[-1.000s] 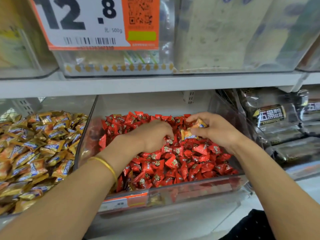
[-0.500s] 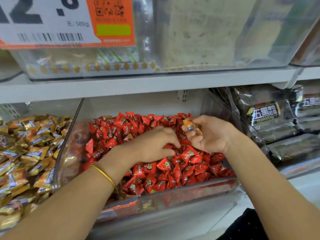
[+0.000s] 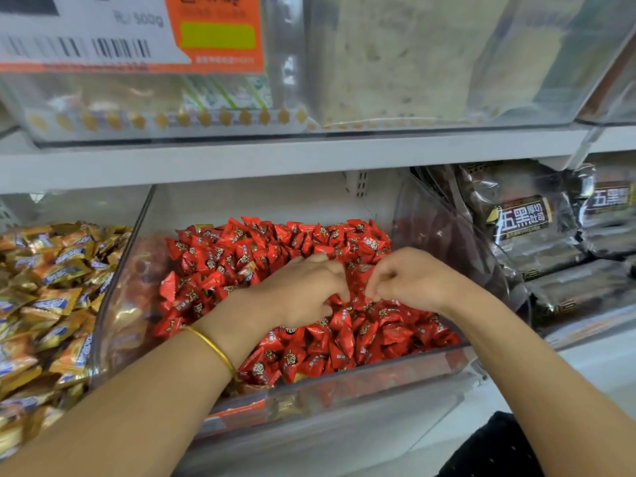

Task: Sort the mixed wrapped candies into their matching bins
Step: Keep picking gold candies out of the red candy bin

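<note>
red candies point(image 3: 275, 256), gold-and-blue candies point(image 3: 51, 287), black packets point(image 3: 523, 228), orange-and-white price tag point(image 3: 137, 32), gold bangle point(image 3: 211, 346)

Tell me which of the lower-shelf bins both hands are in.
The middle bin of red wrapped candies: left hand and right hand are in it. The left bin holds gold candies; at right lie dark packets.

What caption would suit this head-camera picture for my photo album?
Left hand and right hand reach among red wrapped candies in a clear bin; gold candies lie alongside.
</note>
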Demonstrator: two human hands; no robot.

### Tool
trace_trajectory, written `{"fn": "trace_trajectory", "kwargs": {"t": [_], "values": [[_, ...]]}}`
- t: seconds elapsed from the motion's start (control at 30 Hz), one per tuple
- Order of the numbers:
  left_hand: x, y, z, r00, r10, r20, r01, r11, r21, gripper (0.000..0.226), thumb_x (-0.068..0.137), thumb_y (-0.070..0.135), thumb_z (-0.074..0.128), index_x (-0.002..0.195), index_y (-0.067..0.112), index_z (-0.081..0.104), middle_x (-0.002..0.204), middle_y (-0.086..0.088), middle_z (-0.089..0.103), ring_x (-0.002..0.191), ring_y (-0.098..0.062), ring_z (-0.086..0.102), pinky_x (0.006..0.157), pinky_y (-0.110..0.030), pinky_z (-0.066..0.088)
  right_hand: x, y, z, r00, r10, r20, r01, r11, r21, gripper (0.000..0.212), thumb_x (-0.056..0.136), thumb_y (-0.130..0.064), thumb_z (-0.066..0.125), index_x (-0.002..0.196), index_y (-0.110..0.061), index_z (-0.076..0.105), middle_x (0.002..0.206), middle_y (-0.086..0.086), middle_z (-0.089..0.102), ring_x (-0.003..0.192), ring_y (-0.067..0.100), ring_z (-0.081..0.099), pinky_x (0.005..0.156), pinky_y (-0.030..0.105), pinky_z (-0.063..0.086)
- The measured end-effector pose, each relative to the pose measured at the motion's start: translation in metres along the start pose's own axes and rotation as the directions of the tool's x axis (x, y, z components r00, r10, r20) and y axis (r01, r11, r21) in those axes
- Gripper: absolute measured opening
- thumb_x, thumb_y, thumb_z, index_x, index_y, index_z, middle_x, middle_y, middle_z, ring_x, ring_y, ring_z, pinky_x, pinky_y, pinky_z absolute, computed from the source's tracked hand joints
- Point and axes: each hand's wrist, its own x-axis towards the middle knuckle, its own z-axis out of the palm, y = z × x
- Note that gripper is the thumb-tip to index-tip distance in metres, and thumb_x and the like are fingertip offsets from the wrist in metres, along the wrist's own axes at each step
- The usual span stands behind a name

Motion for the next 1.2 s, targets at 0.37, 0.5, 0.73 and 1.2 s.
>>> {"fn": "trace_trajectory", "kwargs": {"t": [0.37,0.5,0.73,1.2], "values": [[0.001,-0.006,0.014,0.999,-0.053,-0.004,0.053,0.985,0.163,0.051,0.086,0.028,0.064,0.129,0.036,0.039,0.135,0.006,0.040,0.121,-0.017,0.032,0.103,-0.036,0.026,-0.011,-0.008,-0.004,0.973,-0.078,-0.216,0.123,0.971,0.205,0.022,0.086,-0.004,0.052,0.082,-0.016,0.070,0.065,0.000,0.065,0.045,-0.007,0.049,0.054,0.012,0.035],[0.001,-0.008,0.016,0.999,-0.049,-0.023,0.053,0.978,0.200,0.042,0.087,0.031,0.061,0.126,0.039,0.049,0.131,0.008,0.040,0.119,-0.017,0.031,0.099,-0.034,0.026,-0.012,-0.010,-0.004,0.974,-0.062,-0.216,0.112,0.968,0.227,0.021,0.087,-0.003,0.051,0.087,-0.013,0.070,0.070,0.005,0.066,0.041,-0.009,0.048,0.042,0.005,0.032],[-0.004,-0.013,-0.002,0.913,-0.256,-0.317,0.207,0.962,-0.178,0.025,0.079,0.034,0.070,0.084,0.018,0.052,0.097,0.006,0.050,0.102,-0.018,0.045,0.085,-0.031,0.039,-0.013,-0.011,-0.005,0.977,-0.042,-0.211,0.102,0.954,0.283,0.020,0.089,-0.004,0.050,0.088,-0.009,0.069,0.055,-0.011,0.058,0.035,-0.004,0.042,0.035,0.007,0.028],[-0.060,-0.001,-0.034,0.969,-0.181,0.167,0.230,0.906,-0.356,0.030,0.096,0.008,0.046,0.095,0.027,0.069,0.087,0.018,0.051,0.080,0.000,0.052,0.072,-0.009,0.039,0.010,-0.023,0.024,0.886,-0.118,0.449,0.288,0.898,-0.333,0.038,0.088,-0.001,0.050,0.109,-0.024,0.071,0.096,-0.012,0.068,0.075,0.003,0.053,0.074,0.017,0.042]]}}
